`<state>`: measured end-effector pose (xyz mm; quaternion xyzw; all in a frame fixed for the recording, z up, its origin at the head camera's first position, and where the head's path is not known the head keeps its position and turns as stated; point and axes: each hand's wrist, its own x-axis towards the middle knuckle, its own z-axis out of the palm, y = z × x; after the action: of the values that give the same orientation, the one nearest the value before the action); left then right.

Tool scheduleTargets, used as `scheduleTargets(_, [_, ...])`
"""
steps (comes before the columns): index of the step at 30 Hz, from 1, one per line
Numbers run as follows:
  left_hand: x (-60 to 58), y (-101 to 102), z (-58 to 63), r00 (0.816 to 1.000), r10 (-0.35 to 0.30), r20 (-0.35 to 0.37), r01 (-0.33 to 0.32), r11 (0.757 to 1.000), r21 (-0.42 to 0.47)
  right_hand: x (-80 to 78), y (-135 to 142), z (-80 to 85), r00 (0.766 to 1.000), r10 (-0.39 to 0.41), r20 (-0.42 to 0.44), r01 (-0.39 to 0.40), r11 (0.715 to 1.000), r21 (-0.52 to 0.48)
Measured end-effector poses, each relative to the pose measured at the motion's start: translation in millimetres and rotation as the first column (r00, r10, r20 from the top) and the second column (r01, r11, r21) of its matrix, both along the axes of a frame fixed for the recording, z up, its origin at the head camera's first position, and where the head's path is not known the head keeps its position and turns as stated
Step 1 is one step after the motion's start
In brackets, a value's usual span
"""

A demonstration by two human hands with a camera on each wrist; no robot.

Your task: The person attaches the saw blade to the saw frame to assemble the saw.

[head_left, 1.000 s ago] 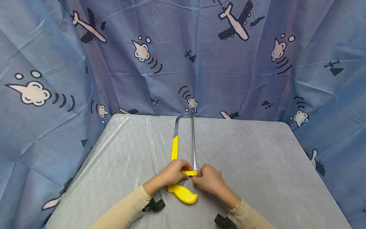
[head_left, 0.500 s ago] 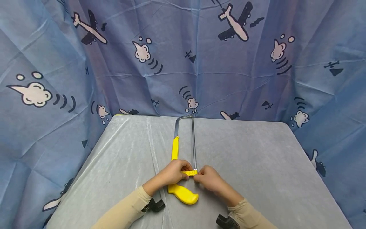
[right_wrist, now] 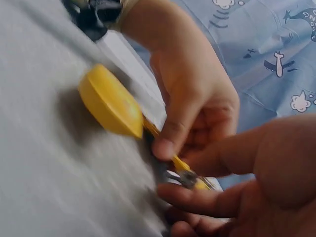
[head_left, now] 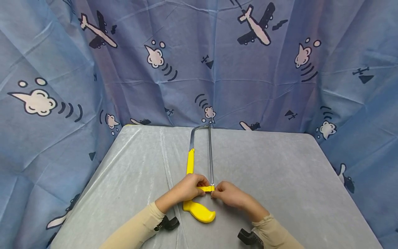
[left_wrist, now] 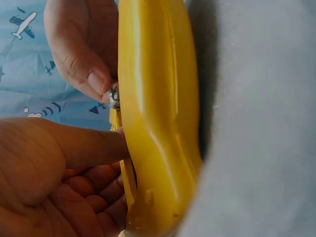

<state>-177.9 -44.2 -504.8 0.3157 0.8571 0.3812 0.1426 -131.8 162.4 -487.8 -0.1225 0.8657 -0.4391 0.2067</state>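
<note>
A hacksaw (head_left: 200,212) with a yellow handle lies on the table, its dark metal frame (head_left: 192,138) pointing away from me. Its narrow blade (head_left: 211,155) runs along the right side. My left hand (head_left: 188,186) holds the yellow crosspiece (head_left: 206,188) at the blade's near end between thumb and fingers. At the end of that crosspiece, my right hand (head_left: 233,196) pinches a small silver nut (right_wrist: 187,178) with thumb and finger. The nut (left_wrist: 114,97) shows beside the right thumb in the left wrist view, where the yellow handle (left_wrist: 158,98) hides part of the fingers.
A grey cloth covers the table (head_left: 267,166). Behind it hangs a blue curtain (head_left: 186,90) printed with planes and clouds. Black wrist cameras are strapped at the left sleeve (head_left: 170,224) and the right sleeve (head_left: 248,237).
My right wrist and forearm have swung slightly to the right, while the right fingertips stay at the crosspiece's end. The left hand and the hacksaw keep nearly the same place.
</note>
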Motion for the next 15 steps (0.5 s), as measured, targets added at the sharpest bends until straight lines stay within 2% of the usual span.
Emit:
scheduleTargets(3, [-0.1,0,0.0,1.000,0.001,-0.011,-0.001,1.000,-0.014,-3.4,5,-0.1,0.990,0.074,-0.122,-0.066,0.996,0.067])
scheduleTargets(6, [0.3,0,0.9,1.000,0.001,-0.026,-0.002,1.000,-0.025,-5.3,8,0.6,0.974,0.091,-0.208,-0.062,0.988,0.138])
scheduleTargets(11, [1.5,1,2.5,0.999,0.002,-0.041,-0.003,0.999,-0.034,-5.6,11,1.3,0.975,0.066,-0.210,-0.023,0.980,0.199])
scheduleTargets(15, [2.3,1,2.8,0.999,0.004,-0.041,-0.006,0.999,-0.049,-6.4,14,0.9,0.963,0.108,-0.245,-0.044,0.967,0.253])
